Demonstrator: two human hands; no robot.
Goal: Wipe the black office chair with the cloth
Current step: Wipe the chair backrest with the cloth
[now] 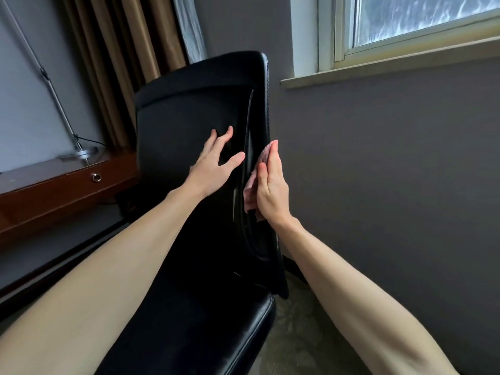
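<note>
We have the black office chair [178, 123] in the middle of our view, its backrest rising toward 12 o'clock and its glossy seat [224, 331] running down toward 6 o'clock. Our left hand [213, 165] lies flat on the front face of the backrest, fingers straight and spread apart, thumb pointing toward 3 o'clock. Our right hand [272, 185] is at the backrest's side edge, just to the 3 o'clock side of the left hand, with its fingers straight and pressed together. It presses a pink cloth [263, 156] against that edge. The cloth is sandwiched between palm and chair, showing only along the fingers and near the thumb.

At 9 o'clock sits a brown wooden desk [51, 194] with a metal ring pull [96, 177] on its drawer, and a silver lamp base [81, 152] stands on top. Tan curtains [116, 50] hang at 11 o'clock. A white-framed window [343, 33] sits at 1 o'clock above a grey wall [392, 163].
</note>
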